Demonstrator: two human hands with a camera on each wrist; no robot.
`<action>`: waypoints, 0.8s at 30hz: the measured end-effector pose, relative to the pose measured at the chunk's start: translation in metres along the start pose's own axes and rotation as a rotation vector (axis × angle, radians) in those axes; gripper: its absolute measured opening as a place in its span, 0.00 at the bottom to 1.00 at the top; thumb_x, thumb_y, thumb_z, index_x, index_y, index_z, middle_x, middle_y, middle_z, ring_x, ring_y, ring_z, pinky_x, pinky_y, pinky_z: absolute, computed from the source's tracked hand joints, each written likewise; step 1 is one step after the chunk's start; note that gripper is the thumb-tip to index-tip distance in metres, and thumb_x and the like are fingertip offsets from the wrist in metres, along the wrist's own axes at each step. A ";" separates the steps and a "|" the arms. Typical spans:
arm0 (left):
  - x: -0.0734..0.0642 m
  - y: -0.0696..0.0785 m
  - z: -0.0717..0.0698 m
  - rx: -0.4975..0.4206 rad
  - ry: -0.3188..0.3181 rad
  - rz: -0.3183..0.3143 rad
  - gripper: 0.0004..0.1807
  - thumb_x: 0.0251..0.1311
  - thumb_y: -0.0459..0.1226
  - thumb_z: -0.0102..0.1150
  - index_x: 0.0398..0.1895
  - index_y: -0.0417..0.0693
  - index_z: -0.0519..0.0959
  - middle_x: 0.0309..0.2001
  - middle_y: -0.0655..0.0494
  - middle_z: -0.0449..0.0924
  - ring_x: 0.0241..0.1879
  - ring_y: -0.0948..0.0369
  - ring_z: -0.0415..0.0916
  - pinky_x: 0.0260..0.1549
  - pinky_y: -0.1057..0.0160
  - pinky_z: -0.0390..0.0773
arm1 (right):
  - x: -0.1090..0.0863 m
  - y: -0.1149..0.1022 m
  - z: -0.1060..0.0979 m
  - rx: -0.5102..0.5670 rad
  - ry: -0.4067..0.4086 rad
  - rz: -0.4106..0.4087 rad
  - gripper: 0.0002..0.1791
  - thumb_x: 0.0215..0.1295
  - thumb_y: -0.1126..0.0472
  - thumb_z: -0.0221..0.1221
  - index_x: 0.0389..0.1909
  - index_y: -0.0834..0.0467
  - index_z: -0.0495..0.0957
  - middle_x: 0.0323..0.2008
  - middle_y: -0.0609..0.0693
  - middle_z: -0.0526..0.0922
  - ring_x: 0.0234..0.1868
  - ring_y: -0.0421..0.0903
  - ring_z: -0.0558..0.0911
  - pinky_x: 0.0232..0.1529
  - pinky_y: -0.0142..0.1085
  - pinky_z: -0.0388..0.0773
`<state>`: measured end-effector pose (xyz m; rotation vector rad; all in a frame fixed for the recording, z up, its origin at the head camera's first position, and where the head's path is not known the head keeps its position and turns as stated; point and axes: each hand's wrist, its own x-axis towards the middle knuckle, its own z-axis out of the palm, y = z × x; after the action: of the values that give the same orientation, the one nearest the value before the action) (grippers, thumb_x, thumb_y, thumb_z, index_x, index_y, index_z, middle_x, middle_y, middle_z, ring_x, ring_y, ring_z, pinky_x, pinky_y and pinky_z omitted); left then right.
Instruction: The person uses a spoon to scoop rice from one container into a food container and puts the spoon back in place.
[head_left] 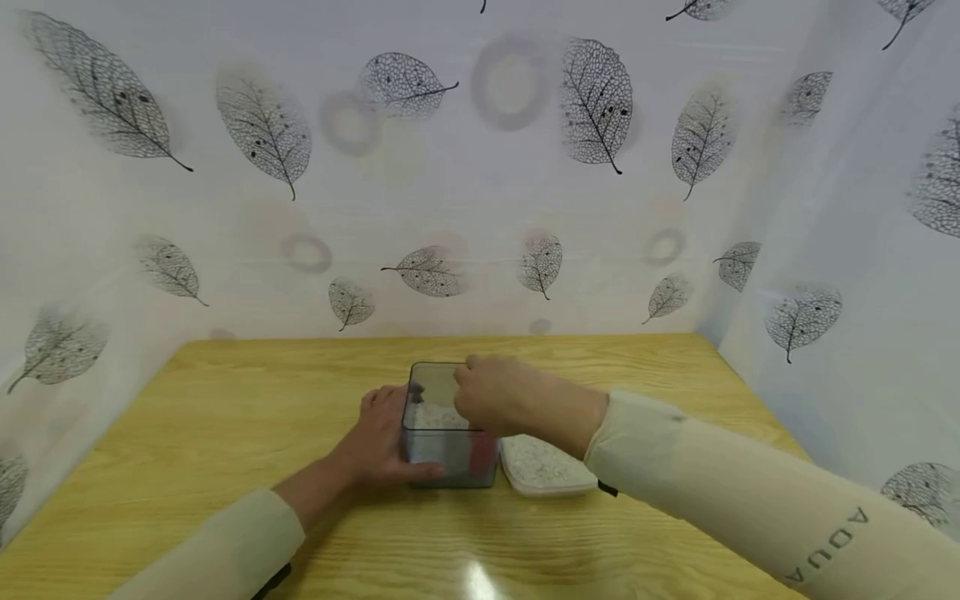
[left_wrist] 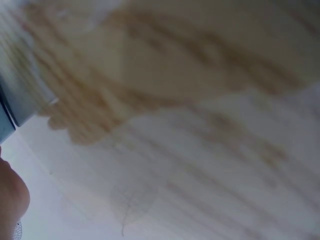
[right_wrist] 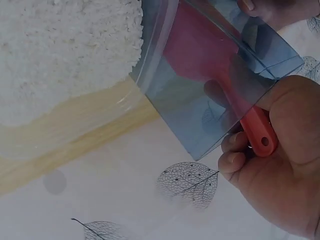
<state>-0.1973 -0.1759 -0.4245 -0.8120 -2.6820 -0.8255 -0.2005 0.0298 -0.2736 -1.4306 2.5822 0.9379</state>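
A see-through grey box (head_left: 450, 467) with an open top stands on the table, some white rice (head_left: 438, 417) visible inside. My left hand (head_left: 378, 446) holds the box by its left side, thumb along the front wall. Over the right part of the opening, my right hand (head_left: 506, 396) grips the handle of a red scoop (right_wrist: 257, 131). In the right wrist view the scoop's wide head shows through the box wall, reaching down inside. Just right of the box sits a clear tub (head_left: 551, 490) full of white rice (right_wrist: 65, 55), partly hidden by my right forearm.
The wooden table (head_left: 225, 417) stretches to both sides. A white curtain (head_left: 465, 192) printed with dark leaves hangs behind and beside it. The left wrist view is mostly blurred, with only a corner of the box (left_wrist: 17, 95) and part of a hand showing.
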 end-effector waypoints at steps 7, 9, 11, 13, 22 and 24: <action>0.001 -0.002 0.001 0.008 0.001 -0.002 0.61 0.41 0.68 0.69 0.70 0.38 0.59 0.61 0.45 0.71 0.59 0.49 0.64 0.64 0.40 0.53 | -0.002 0.005 0.011 0.104 0.024 0.019 0.15 0.71 0.46 0.58 0.42 0.52 0.85 0.48 0.48 0.82 0.47 0.46 0.76 0.52 0.39 0.75; 0.001 -0.002 0.002 0.011 0.001 0.000 0.60 0.41 0.68 0.69 0.69 0.37 0.60 0.60 0.46 0.71 0.59 0.49 0.64 0.63 0.41 0.53 | -0.003 0.006 0.014 0.125 0.031 0.024 0.14 0.71 0.47 0.58 0.42 0.52 0.85 0.48 0.48 0.81 0.46 0.46 0.75 0.51 0.39 0.74; 0.001 -0.002 0.001 0.005 -0.001 -0.001 0.60 0.41 0.67 0.69 0.69 0.38 0.60 0.60 0.46 0.71 0.60 0.49 0.64 0.64 0.42 0.53 | -0.004 0.006 0.016 0.144 0.053 0.025 0.12 0.71 0.49 0.58 0.41 0.52 0.84 0.47 0.47 0.81 0.45 0.45 0.74 0.48 0.39 0.73; 0.001 -0.002 0.001 -0.001 -0.005 -0.004 0.60 0.41 0.67 0.70 0.70 0.38 0.60 0.60 0.47 0.71 0.60 0.50 0.64 0.64 0.43 0.53 | -0.005 0.006 0.017 0.173 0.081 0.026 0.09 0.71 0.52 0.59 0.40 0.51 0.84 0.45 0.47 0.80 0.44 0.45 0.73 0.45 0.38 0.71; 0.001 -0.001 0.000 0.006 -0.024 -0.020 0.61 0.41 0.68 0.70 0.70 0.40 0.59 0.60 0.50 0.71 0.60 0.52 0.63 0.65 0.43 0.52 | -0.008 0.008 0.028 0.375 0.201 0.029 0.09 0.70 0.51 0.60 0.40 0.52 0.82 0.40 0.46 0.77 0.42 0.45 0.71 0.40 0.37 0.63; 0.001 -0.001 0.000 0.007 -0.024 -0.018 0.61 0.41 0.68 0.70 0.71 0.41 0.58 0.60 0.50 0.70 0.60 0.52 0.63 0.65 0.43 0.52 | -0.009 0.008 0.032 0.440 0.250 0.037 0.10 0.68 0.50 0.62 0.41 0.52 0.81 0.41 0.46 0.78 0.44 0.45 0.72 0.42 0.38 0.63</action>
<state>-0.1985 -0.1764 -0.4253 -0.8020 -2.7158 -0.8147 -0.2095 0.0564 -0.2932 -1.4464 2.7533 0.1707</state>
